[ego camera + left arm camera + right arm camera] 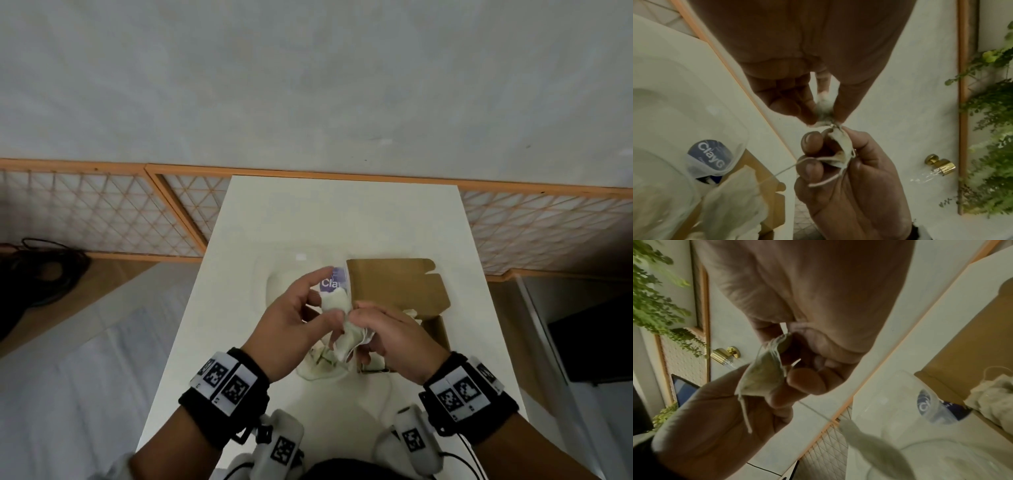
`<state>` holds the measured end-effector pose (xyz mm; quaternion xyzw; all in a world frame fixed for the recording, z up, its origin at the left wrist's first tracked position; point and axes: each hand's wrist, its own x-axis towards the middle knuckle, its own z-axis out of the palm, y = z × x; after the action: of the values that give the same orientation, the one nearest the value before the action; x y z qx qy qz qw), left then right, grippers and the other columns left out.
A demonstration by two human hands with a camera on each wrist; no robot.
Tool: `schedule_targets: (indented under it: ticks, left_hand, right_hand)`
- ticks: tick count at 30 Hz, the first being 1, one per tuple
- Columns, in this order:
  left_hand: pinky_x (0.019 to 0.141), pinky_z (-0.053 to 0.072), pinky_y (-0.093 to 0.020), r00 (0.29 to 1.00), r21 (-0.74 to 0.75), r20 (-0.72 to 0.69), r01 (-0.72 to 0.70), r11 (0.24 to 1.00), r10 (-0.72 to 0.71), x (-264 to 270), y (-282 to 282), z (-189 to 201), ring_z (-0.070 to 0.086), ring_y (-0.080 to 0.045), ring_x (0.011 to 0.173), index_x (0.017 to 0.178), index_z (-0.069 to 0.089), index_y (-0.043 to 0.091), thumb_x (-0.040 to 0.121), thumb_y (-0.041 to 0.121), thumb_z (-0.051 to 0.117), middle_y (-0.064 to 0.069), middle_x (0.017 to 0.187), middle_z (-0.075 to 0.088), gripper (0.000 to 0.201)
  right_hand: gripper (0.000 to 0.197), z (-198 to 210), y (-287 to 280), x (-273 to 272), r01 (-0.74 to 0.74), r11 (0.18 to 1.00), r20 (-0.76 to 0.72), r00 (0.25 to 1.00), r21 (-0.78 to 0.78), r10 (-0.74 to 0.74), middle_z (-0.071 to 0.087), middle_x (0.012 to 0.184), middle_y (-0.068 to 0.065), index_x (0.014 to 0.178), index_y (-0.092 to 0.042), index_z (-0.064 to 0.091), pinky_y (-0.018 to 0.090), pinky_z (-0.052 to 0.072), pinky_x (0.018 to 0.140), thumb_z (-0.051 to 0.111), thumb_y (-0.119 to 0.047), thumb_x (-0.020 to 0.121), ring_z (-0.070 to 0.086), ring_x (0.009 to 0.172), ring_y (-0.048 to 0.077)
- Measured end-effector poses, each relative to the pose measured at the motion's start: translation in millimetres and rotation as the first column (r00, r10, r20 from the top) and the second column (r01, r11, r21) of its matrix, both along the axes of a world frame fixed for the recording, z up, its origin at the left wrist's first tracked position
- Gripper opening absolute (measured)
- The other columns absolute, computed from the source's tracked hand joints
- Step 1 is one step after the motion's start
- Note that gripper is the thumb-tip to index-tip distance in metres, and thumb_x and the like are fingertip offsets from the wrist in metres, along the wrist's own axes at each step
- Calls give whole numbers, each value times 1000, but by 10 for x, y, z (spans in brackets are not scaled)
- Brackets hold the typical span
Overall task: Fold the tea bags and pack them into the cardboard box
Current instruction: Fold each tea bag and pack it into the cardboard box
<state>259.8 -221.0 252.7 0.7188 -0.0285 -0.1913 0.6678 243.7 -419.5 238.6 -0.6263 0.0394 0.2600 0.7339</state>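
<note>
Folding is the step in hand: the left hand (pixel 294 322) and the right hand (pixel 387 334) both pinch one tea bag (pixel 342 330) above the table (pixel 342 212), just beside the open cardboard box (pixel 397 287). Next, the fold likely needs pressing flat and the string (pixel 785 169) gathered in before the bag is lowered into the box.

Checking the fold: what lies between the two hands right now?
A tea bag, pinched by both the left hand and the right hand, with its string trailing. The left wrist view shows it best; no bare gap.
</note>
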Motion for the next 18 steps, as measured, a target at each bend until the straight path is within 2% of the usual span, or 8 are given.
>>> schedule_targets:
  ticks: [2, 3, 5, 8, 10, 13, 15, 18]
  left_hand:
    - [73, 54, -30, 1000, -5, -8, 8, 1000, -8, 30, 17, 21, 61, -15, 70, 116, 72, 21, 92, 11, 77, 1, 85, 69, 26]
    - [70, 54, -30, 1000, -24, -19, 7, 1000, -8, 35, 30, 37, 61, -17, 70, 108, 72, 11, 92, 11, 78, -6, 84, 69, 17]
    - [67, 55, -29, 997, -76, -64, -39, 996, 34, 47, 55, 44, 63, -20, 69, 99, 66, -1, 91, 12, 78, -11, 82, 69, 19]
    - [69, 60, -33, 977, -212, -179, -150, 966, 112, 41, 86, 119, 72, -28, 73, 89, 58, 2, 88, 15, 80, -15, 83, 72, 26]
    - [71, 62, -35, 968, -272, -214, -189, 943, 132, 23, 103, 164, 75, -33, 79, 85, 57, 6, 85, 21, 81, -16, 86, 73, 29]
    - [74, 63, -35, 969, -308, -198, -203, 929, 146, 0, 114, 203, 77, -37, 88, 83, 58, 7, 85, 23, 77, -19, 90, 74, 25]
    - [78, 62, -36, 972, -312, -186, -200, 929, 147, 2, 116, 207, 75, -39, 95, 81, 58, 9, 88, 22, 80, -24, 95, 72, 26]
    - [86, 57, -40, 978, -311, -155, -184, 932, 142, -9, 113, 236, 68, -36, 103, 79, 55, 8, 85, 18, 74, -34, 108, 68, 23]
  right_hand:
    - [27, 46, 3, -24, 1, 1000, 11, 1000, 2, -1, 71, 91, 20, 96, -7, 74, 37, 45, 60, 58, -28, 102, 65, 76, 29]
    - [28, 64, 1, -34, 14, 1000, 23, 1000, 1, -14, 71, 88, 18, 95, -8, 74, 36, 46, 59, 58, -28, 106, 65, 74, 27]
    - [34, 83, -5, -33, 59, 998, 48, 997, -9, -59, 69, 83, 15, 95, -2, 71, 35, 48, 57, 58, -33, 105, 64, 69, 26]
    - [46, 69, -43, -6, 140, 990, 80, 987, -16, -138, 63, 76, 16, 91, 7, 57, 33, 48, 53, 66, -37, 101, 60, 64, 29]
    - [36, 73, -75, 0, 162, 987, 95, 982, -6, -161, 58, 71, 18, 85, 2, 51, 31, 46, 48, 64, -29, 98, 56, 58, 28]
    - [22, 139, -89, -18, 163, 986, 123, 980, -30, -158, 55, 65, 9, 85, -14, 60, 29, 41, 45, 57, -18, 107, 51, 52, 20]
    - [17, 204, -77, -22, 164, 985, 131, 979, -50, -156, 55, 70, 8, 91, -18, 65, 26, 38, 43, 57, -22, 106, 50, 54, 15]
    - [18, 299, -57, -15, 172, 984, 114, 979, -38, -167, 54, 77, 3, 97, -17, 68, 23, 35, 44, 60, -32, 102, 48, 59, 12]
